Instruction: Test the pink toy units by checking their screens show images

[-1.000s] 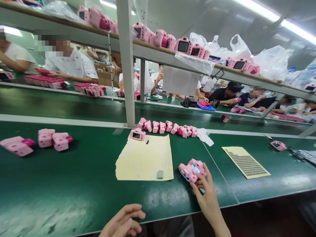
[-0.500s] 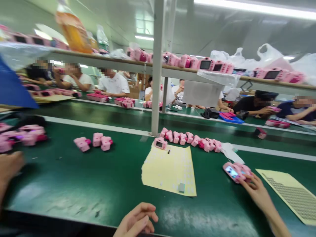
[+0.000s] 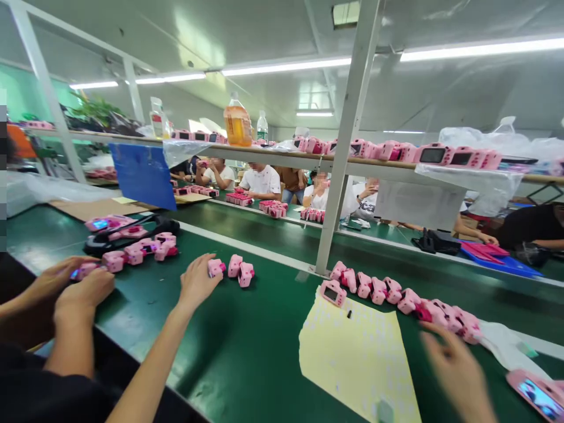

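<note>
My left hand [image 3: 197, 285] is stretched forward with its fingers closed round a small pink toy camera [image 3: 216, 268] on the green bench. Just right of it stand two more pink cameras [image 3: 240, 271]. Blurred by motion, my right hand [image 3: 458, 364] looks empty with its fingers apart, near a long row of pink cameras [image 3: 408, 301]. A camera with a lit screen [image 3: 540, 396] lies at the lower right edge. Between my hands is a yellow label sheet [image 3: 352, 352]; a pink camera [image 3: 333, 292] rests at its top corner.
At the left, a co-worker's hands [image 3: 83, 288] handle a pink camera beside more cameras and a black strap [image 3: 99, 244]. A post [image 3: 341, 158] holds up a shelf with cameras and bottles [image 3: 238, 123]. People sit across the bench.
The view has swung left. My left hand has gone from the bench's front edge to a pink camera and closed on it. My right hand has left the lit-screen camera and moved left.
</note>
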The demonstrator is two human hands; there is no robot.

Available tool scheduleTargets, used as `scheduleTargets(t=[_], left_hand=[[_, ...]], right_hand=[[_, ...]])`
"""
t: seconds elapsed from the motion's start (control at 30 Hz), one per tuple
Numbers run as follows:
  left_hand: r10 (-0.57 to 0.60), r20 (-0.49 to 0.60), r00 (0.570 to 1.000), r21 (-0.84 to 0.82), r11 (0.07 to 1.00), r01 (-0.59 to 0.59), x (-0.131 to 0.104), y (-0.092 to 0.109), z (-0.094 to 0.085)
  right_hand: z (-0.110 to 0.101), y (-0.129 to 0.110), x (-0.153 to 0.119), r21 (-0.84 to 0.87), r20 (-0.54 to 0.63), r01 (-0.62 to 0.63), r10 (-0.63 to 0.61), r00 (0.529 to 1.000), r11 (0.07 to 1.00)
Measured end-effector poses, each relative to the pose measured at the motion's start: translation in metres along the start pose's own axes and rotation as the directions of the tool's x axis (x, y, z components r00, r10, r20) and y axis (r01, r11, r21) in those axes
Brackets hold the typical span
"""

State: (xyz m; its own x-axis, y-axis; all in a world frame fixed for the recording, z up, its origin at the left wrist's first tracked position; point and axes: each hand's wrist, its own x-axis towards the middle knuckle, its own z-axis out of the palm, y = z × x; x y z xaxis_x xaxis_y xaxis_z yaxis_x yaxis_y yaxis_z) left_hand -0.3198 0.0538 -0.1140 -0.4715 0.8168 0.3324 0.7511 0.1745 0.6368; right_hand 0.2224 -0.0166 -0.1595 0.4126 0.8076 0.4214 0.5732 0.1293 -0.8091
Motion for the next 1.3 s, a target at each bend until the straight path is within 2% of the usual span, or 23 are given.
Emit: scheduleTargets(t=[0.03, 0.07, 0.13, 0.2, 0.27, 0.3, 0.37, 0.43, 0.5, 0.63, 0.73, 0.83, 0.97, 1.07, 1.13, 1.2, 1.3], left_hand=[[0.034, 0.031, 0.999, 0.090, 0.995, -0.036, 0.020, 0.005, 0.003], [0.065, 0.079, 0.995, 0.166, 0.983, -0.078, 0.038, 0.010, 0.008], [0.110, 0.183, 0.977, 0.290, 0.943, -0.161, 0.066, 0.020, 0.020], [0.125, 0.279, 0.952, 0.383, 0.895, -0.230, 0.085, 0.024, 0.033], [0.114, 0.354, 0.928, 0.454, 0.847, -0.277, 0.097, 0.021, 0.042], [0.104, 0.384, 0.917, 0.481, 0.826, -0.295, 0.102, 0.018, 0.044], [0.081, 0.434, 0.897, 0.518, 0.792, -0.322, 0.109, 0.009, 0.044], [0.068, 0.476, 0.877, 0.529, 0.774, -0.347, 0.113, 0.001, 0.042], [0.068, 0.506, 0.860, 0.519, 0.772, -0.367, 0.115, -0.003, 0.041], [0.088, 0.529, 0.844, 0.456, 0.810, -0.370, 0.109, 0.000, 0.050], [0.123, 0.516, 0.848, 0.361, 0.867, -0.345, 0.092, 0.013, 0.064], [0.182, 0.496, 0.849, 0.193, 0.930, -0.312, 0.061, 0.031, 0.078], [0.314, 0.472, 0.824, -0.171, 0.949, -0.264, -0.001, 0.058, 0.091], [0.390, 0.452, 0.802, -0.463, 0.871, -0.163, -0.057, 0.074, 0.099], [0.409, 0.462, 0.787, -0.617, 0.786, -0.046, -0.094, 0.083, 0.103], [0.409, 0.495, 0.767, -0.721, 0.686, 0.100, -0.128, 0.092, 0.105], [0.397, 0.575, 0.715, -0.776, 0.543, 0.322, -0.172, 0.110, 0.102]], right_hand=[[0.042, -0.024, -0.010, 0.035, 0.135, 0.031, -0.035, 0.990, 0.999], [0.086, -0.049, -0.022, 0.084, 0.278, 0.079, -0.099, 0.956, 0.993], [0.171, -0.104, -0.046, 0.161, 0.478, 0.144, -0.205, 0.854, 0.976], [0.244, -0.153, -0.064, 0.177, 0.591, 0.153, -0.229, 0.773, 0.972], [0.299, -0.191, -0.075, 0.119, 0.634, 0.089, -0.145, 0.760, 0.989], [0.320, -0.204, -0.078, 0.091, 0.640, 0.046, -0.093, 0.762, 0.995], [0.348, -0.218, -0.080, 0.068, 0.643, -0.022, -0.027, 0.766, 0.997], [0.363, -0.220, -0.081, 0.094, 0.645, -0.062, -0.014, 0.764, 0.994], [0.369, -0.215, -0.079, 0.153, 0.638, -0.097, -0.023, 0.770, 0.983], [0.363, -0.192, -0.066, 0.279, 0.618, -0.246, 0.023, 0.786, 0.928], [0.339, -0.168, -0.051, 0.343, 0.632, -0.393, 0.101, 0.769, 0.853], [0.296, -0.139, -0.039, 0.451, 0.603, -0.470, 0.130, 0.787, 0.759], [0.217, -0.106, -0.032, 0.636, 0.477, -0.444, 0.130, 0.869, 0.631], [0.155, -0.089, -0.033, 0.717, 0.398, -0.394, 0.126, 0.909, 0.575], [0.118, -0.083, -0.038, 0.747, 0.350, -0.360, 0.129, 0.928, 0.559], [0.084, -0.080, -0.046, 0.765, 0.291, -0.318, 0.140, 0.946, 0.559], [0.042, -0.081, -0.061, 0.765, 0.219, -0.262, 0.144, 0.965, 0.589]])
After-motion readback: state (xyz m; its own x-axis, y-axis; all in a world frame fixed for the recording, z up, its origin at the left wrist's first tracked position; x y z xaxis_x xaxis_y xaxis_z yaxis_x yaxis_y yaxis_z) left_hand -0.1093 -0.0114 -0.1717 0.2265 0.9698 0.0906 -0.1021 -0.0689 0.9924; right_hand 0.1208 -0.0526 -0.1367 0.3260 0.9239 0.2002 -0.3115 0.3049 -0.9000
